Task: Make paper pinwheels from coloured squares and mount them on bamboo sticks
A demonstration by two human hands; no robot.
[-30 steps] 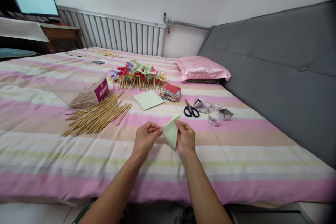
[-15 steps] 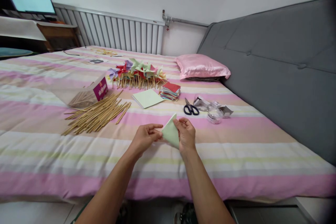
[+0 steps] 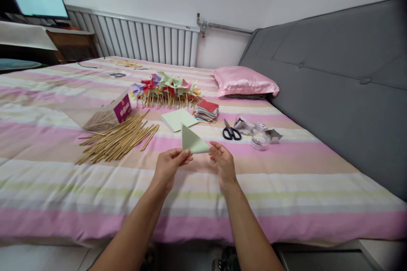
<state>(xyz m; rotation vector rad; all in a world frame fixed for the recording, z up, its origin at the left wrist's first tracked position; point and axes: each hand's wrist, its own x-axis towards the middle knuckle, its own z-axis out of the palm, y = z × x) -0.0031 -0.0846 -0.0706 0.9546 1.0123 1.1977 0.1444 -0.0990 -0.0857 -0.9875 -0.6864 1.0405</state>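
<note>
A pale green sheet of paper (image 3: 193, 141), folded into a triangle, is held up above the bed. My left hand (image 3: 170, 164) pinches its lower left corner between thumb and fingers. At the right tip, my right hand (image 3: 223, 163) has its fingertips closed on the paper's edge. Just beyond lies a stack of light green paper squares (image 3: 178, 119). Scissors (image 3: 231, 130) with dark handles rest to the right, past my right hand. Loose wooden sticks (image 3: 117, 139) are spread out to the left of my left hand.
Several finished paper pinwheels (image 3: 167, 87) lie behind the green squares, near a pile of coloured paper (image 3: 206, 111). Tape rolls (image 3: 260, 140) sit right of the scissors. A clear box (image 3: 122, 108) holds more sticks. A pink pillow (image 3: 244, 80) leans by the grey headboard (image 3: 333, 76).
The folded paper has been turned, so its point now stands up at the left. My left hand has shifted to its lower left corner, my right hand to the right tip.
</note>
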